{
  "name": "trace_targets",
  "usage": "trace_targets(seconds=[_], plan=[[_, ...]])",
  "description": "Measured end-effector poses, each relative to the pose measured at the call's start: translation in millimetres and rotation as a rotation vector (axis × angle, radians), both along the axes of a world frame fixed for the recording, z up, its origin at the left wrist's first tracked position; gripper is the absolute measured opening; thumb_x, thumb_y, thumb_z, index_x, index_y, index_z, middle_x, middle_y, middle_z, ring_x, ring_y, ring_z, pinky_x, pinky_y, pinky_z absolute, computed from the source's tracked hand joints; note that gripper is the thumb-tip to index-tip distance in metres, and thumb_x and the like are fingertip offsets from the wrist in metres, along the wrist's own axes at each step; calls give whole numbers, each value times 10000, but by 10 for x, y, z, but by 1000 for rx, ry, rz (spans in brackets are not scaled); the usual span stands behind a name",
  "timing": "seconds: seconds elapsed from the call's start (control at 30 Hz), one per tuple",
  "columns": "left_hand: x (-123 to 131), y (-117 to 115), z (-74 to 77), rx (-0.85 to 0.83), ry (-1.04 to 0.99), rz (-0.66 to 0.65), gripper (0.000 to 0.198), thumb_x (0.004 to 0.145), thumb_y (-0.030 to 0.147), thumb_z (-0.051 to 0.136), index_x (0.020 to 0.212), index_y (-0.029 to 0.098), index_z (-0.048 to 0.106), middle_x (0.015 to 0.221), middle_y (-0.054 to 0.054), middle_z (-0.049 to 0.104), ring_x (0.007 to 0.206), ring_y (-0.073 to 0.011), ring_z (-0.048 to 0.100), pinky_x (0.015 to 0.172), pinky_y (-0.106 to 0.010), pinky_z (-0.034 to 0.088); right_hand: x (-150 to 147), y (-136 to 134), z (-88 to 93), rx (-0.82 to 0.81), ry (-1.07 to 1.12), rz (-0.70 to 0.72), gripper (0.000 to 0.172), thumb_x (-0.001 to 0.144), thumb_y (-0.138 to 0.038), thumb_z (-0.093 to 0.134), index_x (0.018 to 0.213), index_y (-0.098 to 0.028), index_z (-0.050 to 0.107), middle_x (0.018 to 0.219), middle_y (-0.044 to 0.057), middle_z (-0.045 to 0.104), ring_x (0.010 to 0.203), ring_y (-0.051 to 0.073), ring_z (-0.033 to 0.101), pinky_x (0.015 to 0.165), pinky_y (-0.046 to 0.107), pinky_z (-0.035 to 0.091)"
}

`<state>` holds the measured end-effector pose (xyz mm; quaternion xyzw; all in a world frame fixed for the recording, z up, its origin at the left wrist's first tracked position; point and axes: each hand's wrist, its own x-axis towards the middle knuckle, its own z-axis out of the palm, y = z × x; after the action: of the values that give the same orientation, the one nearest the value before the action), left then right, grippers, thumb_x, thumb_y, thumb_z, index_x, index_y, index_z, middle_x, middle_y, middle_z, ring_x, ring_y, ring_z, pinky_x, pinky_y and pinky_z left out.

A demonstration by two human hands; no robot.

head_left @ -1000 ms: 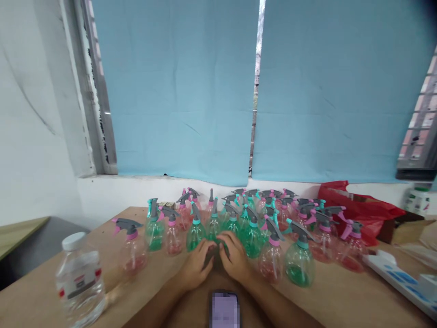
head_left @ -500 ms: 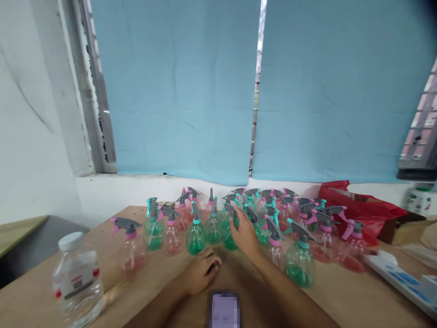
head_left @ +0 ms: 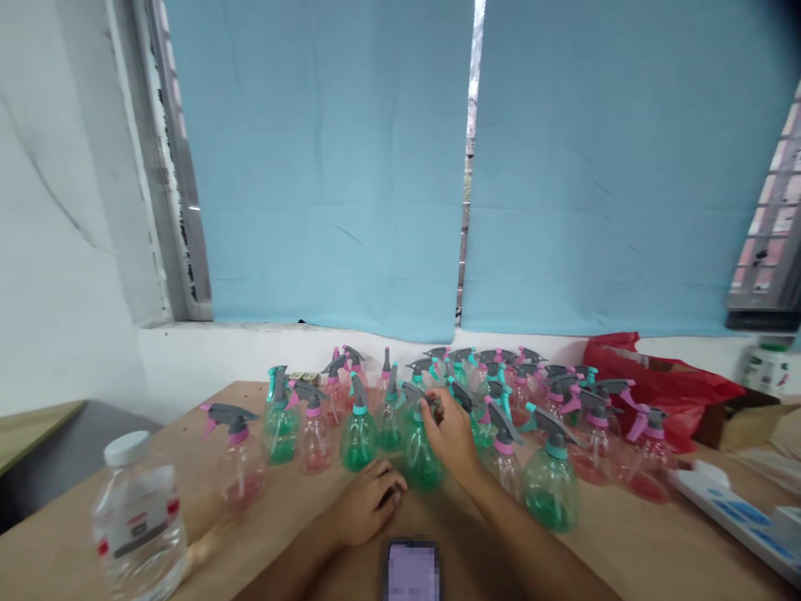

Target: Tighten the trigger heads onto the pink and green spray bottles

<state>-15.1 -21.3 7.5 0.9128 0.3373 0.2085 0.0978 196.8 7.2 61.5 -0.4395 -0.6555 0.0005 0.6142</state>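
Note:
My right hand (head_left: pixel 451 430) is closed at the grey and turquoise spray head of a green spray bottle (head_left: pixel 423 459). The bottle is upright and stands a little in front of its neighbours. Behind the fingers, part of its trigger is hidden. My left hand (head_left: pixel 369 501) rests on the table, its fingers loosely curled with nothing visible in them. Close beyond it stands another green spray bottle (head_left: pixel 359 438). To the right of my right forearm are a pink-collared spray bottle (head_left: pixel 506 467) and a green spray bottle (head_left: pixel 551 492).
Several more pink and green spray bottles line the wooden table's (head_left: pixel 300 517) back. A clear water bottle (head_left: pixel 141 526) stands front left, a phone (head_left: pixel 413 572) lies front centre. On the right are a red plastic bag (head_left: pixel 669 392), a cardboard box (head_left: pixel 751 426) and a white-blue package (head_left: pixel 738 517).
My right hand has gone from spread fingers to closed at the green spray bottle's head. That bottle has come nearer to me. My left hand has barely moved.

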Motion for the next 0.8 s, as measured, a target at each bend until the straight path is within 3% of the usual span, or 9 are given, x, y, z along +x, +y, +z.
trace_targets(seconds=[0.37, 0.53, 0.67, 0.8], plan=[[-14, -27, 11, -17, 3, 25, 143, 956, 244, 472, 1012, 237, 604, 1020, -45, 582, 1014, -229, 536, 879, -343, 441, -172, -22, -183, -47, 241, 150, 292, 888, -383, 590, 1096, -179, 568, 845, 26, 618, 655, 152, 535, 621, 271, 443], [-18, -28, 6, -43, 0, 39, 146, 943, 221, 483, 1028, 244, 599, 1034, -43, 578, 1009, -225, 537, 884, -349, 432, -194, 40, -266, -129, 192, 230, 405, 857, -365, 630, 1215, -192, 555, 881, 32, 648, 734, 176, 566, 693, 297, 466], [-27, -35, 9, -48, 5, 51, 125, 936, 225, 492, 995, 237, 601, 1029, -45, 576, 1012, -234, 537, 902, -363, 431, -196, 44, -273, -175, 170, 289, 369, 841, -348, 645, 1169, -184, 608, 911, 47, 680, 764, 191, 595, 712, 306, 472], [-49, -22, -11, -53, 16, 61, 114, 931, 230, 503, 974, 226, 608, 1045, -58, 580, 1029, -246, 543, 951, -396, 425, -147, 30, -194, -209, 140, 488, 398, 817, -278, 639, 1203, -184, 614, 1022, 64, 693, 871, 211, 628, 779, 323, 497]])
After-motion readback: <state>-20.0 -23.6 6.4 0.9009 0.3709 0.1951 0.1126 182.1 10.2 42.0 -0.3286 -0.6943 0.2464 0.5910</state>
